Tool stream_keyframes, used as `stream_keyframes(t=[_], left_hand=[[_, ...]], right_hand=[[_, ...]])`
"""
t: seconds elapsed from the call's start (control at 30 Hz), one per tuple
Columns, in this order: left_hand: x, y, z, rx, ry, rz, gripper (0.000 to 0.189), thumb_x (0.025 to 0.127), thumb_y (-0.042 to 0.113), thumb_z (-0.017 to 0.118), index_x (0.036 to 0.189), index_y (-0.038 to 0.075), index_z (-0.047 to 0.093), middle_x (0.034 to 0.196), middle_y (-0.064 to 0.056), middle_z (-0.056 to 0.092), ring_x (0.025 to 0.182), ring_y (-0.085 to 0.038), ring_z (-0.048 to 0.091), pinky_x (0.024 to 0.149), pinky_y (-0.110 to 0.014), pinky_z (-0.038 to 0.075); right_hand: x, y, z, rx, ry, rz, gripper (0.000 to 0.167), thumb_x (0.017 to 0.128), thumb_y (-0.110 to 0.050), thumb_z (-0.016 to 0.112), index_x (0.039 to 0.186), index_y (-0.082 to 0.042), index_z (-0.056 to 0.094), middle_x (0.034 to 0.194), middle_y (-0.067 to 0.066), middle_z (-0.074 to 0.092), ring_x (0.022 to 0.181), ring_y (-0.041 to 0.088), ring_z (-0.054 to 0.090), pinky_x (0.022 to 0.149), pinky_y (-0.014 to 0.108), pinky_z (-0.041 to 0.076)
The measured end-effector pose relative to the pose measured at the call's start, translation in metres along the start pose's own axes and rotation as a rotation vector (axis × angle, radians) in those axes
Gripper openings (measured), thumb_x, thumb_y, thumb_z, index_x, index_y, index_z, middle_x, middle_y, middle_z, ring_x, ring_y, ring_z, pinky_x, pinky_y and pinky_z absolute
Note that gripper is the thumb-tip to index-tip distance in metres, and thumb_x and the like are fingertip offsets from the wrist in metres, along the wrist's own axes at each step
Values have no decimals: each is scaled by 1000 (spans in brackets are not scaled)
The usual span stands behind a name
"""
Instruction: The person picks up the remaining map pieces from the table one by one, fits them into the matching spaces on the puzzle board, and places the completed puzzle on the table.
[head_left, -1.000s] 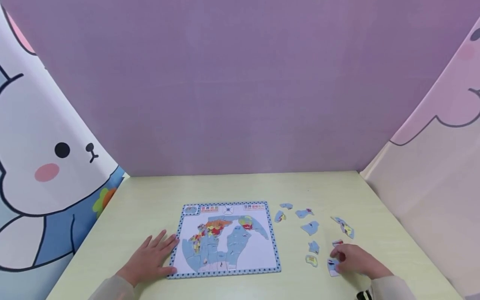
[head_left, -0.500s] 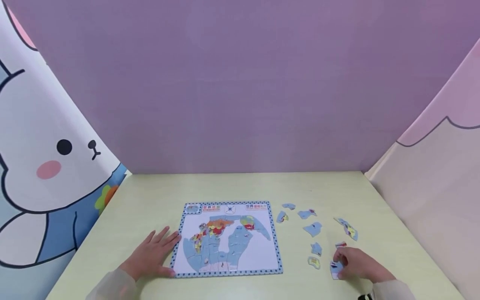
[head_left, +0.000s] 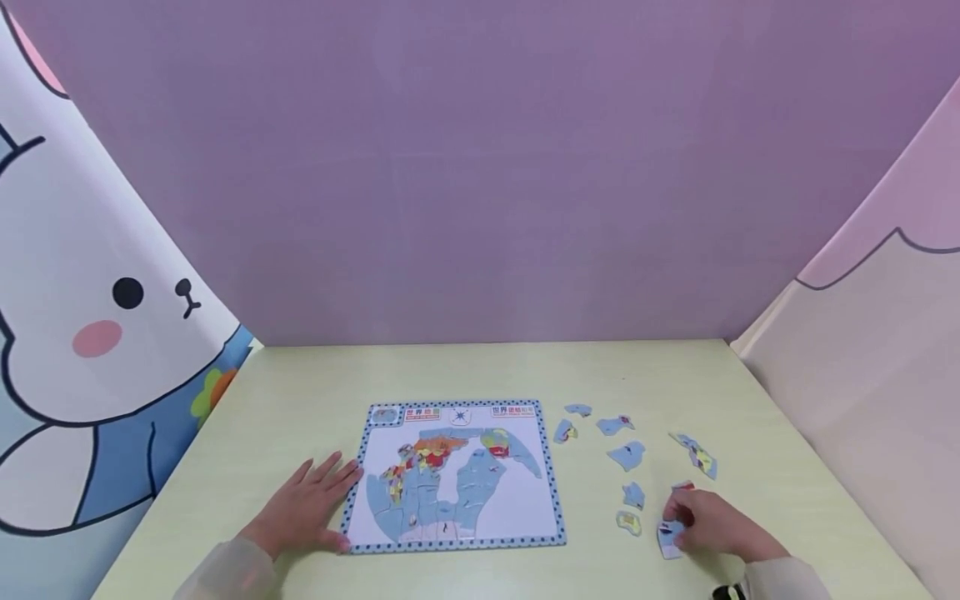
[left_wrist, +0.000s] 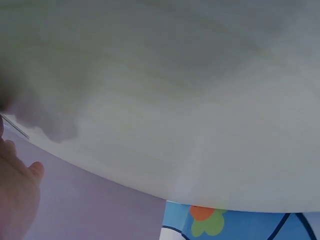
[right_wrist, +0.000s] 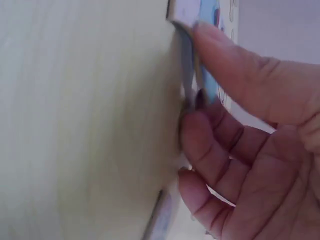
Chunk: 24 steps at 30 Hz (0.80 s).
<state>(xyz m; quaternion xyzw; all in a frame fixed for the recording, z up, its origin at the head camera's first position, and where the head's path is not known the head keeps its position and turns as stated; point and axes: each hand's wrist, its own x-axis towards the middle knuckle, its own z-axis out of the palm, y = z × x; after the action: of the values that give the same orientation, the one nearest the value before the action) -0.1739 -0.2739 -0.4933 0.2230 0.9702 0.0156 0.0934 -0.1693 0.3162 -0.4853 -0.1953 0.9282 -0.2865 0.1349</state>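
Note:
A world map jigsaw board (head_left: 517,510) with a dotted blue border lies on the table, partly filled with map pieces. My left hand (head_left: 302,510) rests with fingers spread at the board's left edge; its fingertips and thumb touch the border. In the left wrist view only part of that hand (left_wrist: 17,192) shows at the left. To the right of the board, my right hand (head_left: 716,527) pinches a blue and white puzzle piece (head_left: 668,548) at the table. The right wrist view shows the thumb on the piece (right_wrist: 185,11), the other fingers curled below.
Loose puzzle pieces lie right of the board, among them a blue one (head_left: 627,455), a yellow one (head_left: 628,522) and a long one (head_left: 697,456). Just beyond the right hand a red-topped piece (head_left: 683,485) is partly covered. A purple backdrop (head_left: 480,208) stands behind the table.
The head view has shifted slightly. My right hand stays at the same blue and white puzzle piece, with little movement, and the left hand keeps its place on the board's edge.

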Motion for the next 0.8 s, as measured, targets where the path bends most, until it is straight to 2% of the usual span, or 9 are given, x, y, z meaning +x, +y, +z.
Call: stream_keyframes(t=[0.13,0.27,0.33,0.47,0.57,0.63,0.73,0.8], left_hand=[[3,0,1,20,-18,-13,110,63,83,56,145,10,42,150,-6,40,142,-37,21,110,-62,17],[3,2,0,18,-30,-23,110,63,81,58,145,10,41,150,-5,40,142,-37,21,110,-62,17],[2,2,0,18,-30,-23,110,63,81,58,145,10,42,150,-6,39,142,-37,21,109,-62,18],[2,2,-2,23,-28,-16,110,64,81,58,145,9,42,150,-7,39,141,-39,21,109,-63,19],[1,2,-2,11,-32,-19,109,64,80,60,145,9,42,150,-7,39,142,-39,21,109,-63,18],[2,2,-2,3,-33,-21,109,63,79,61,145,10,42,150,-7,39,142,-39,20,109,-64,18],[2,2,-3,11,-33,-22,109,64,79,61,145,9,42,150,-7,39,141,-39,21,109,-63,18],[2,3,-3,20,-31,-17,109,64,80,59,144,9,42,150,-8,40,141,-40,21,109,-63,18]], right_hand=[[-1,6,-2,91,-3,-82,17,73,-2,76,83,-7,64,72,-11,49,67,0,42,60,23,38],[-3,7,-4,173,-29,-38,12,77,-4,75,86,-2,68,69,-8,50,65,0,43,60,22,39],[-2,6,-4,208,-38,-9,10,79,-4,75,81,0,66,70,-6,53,66,1,45,61,21,40],[-1,4,-4,256,-41,9,25,81,-5,74,68,0,53,77,-1,61,69,1,49,65,19,43],[-1,3,-4,275,-33,-7,34,81,-5,74,64,1,45,85,5,66,73,-2,52,67,19,45],[-1,2,-4,300,-26,-20,27,81,-3,73,67,2,50,89,7,67,76,-3,51,67,18,46],[-1,0,-4,351,-20,-31,12,81,0,71,81,8,61,82,3,63,71,-2,49,61,18,44],[-1,-1,-3,377,-16,-44,16,80,2,69,92,11,64,74,-4,57,65,-1,46,57,19,41]])
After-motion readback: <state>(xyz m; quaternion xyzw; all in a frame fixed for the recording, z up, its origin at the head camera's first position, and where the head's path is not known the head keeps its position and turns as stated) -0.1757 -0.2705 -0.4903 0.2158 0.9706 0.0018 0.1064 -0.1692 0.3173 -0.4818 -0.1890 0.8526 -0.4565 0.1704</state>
